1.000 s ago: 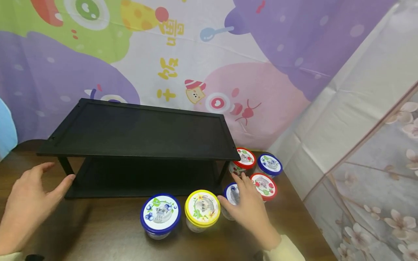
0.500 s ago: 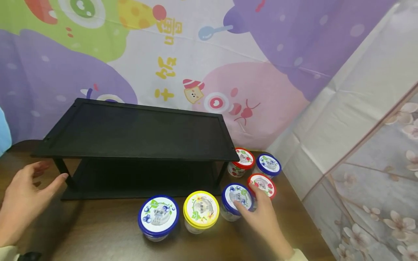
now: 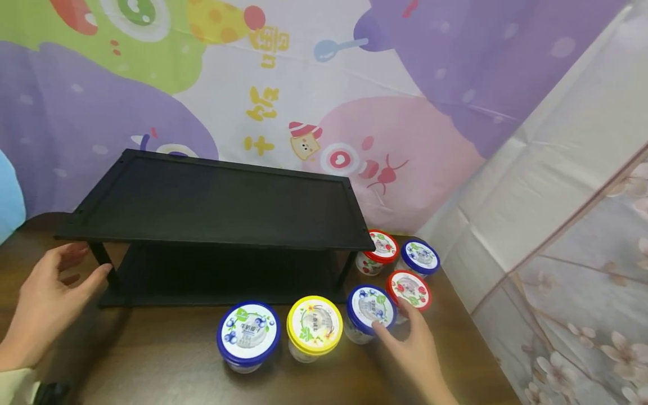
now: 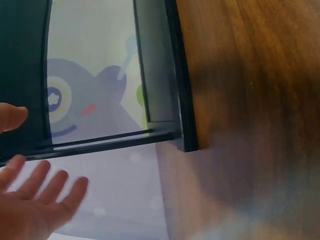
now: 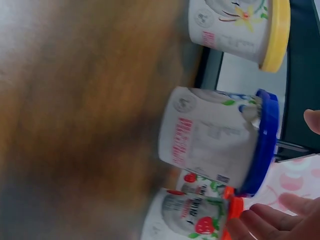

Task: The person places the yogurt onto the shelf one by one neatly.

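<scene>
A two-tier black shelf (image 3: 223,202) stands on the wooden table. By its left post, my left hand (image 3: 53,301) is held up with thumb and fingers apart, holding nothing; in the left wrist view the fingers (image 4: 42,182) look relaxed and off the shelf. My right hand (image 3: 412,343) is at the blue-lidded cup (image 3: 372,306), thumb in front of the lid and fingers to its right. The right wrist view shows a gap between the thumb (image 5: 314,121) and that lid. Close to those fingers is a red-lidded cup (image 3: 409,289).
A yellow-lidded cup (image 3: 314,326) and another blue-lidded cup (image 3: 248,332) stand in front of the shelf. Behind, at the right, are a second red-lidded cup (image 3: 381,247) and a further blue-lidded cup (image 3: 420,257). A cartoon cloth (image 3: 304,84) hangs behind.
My right hand has drawn back toward the front right, uncovering the lid of the blue-lidded cup nearest it. The left hand has stayed by the shelf post, with little movement.
</scene>
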The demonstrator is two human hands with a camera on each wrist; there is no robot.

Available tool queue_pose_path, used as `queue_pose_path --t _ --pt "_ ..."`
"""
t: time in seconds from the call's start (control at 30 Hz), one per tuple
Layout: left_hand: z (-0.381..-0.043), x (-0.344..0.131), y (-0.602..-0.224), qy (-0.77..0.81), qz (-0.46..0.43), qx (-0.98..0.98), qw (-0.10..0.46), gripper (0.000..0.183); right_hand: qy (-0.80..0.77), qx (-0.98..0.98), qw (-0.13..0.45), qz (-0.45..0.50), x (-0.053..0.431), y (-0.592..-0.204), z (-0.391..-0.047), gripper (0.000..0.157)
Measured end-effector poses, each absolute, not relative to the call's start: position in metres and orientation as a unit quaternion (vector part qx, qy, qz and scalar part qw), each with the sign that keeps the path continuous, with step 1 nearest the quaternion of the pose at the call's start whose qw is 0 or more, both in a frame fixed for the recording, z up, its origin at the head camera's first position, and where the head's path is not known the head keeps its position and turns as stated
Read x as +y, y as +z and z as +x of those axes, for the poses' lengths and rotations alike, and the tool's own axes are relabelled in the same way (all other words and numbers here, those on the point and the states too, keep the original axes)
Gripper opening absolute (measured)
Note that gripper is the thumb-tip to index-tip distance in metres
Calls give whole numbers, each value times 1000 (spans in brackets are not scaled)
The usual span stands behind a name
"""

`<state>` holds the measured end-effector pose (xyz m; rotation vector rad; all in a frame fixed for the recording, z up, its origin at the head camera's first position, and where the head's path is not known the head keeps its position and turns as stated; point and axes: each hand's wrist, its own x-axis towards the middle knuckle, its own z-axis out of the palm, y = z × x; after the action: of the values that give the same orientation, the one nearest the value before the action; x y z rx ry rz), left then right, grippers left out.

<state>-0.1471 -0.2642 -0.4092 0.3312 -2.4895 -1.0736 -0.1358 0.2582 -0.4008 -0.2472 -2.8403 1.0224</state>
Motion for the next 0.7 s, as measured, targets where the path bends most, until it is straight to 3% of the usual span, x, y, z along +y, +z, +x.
queue_pose_path --t 0.2,0.43,0.7 --pt "-149 -264 -410 -401 145 -878 216 61 358 -927 32 -110 258 -408 -133 96" --pt "-157 -268 -411 -409 161 -871 221 59 376 -918 59 -109 257 -418 -131 95" --pt "-164 -271 -414 -410 153 -868 234 52 403 -905 30 -134 254 -427 -133 103"
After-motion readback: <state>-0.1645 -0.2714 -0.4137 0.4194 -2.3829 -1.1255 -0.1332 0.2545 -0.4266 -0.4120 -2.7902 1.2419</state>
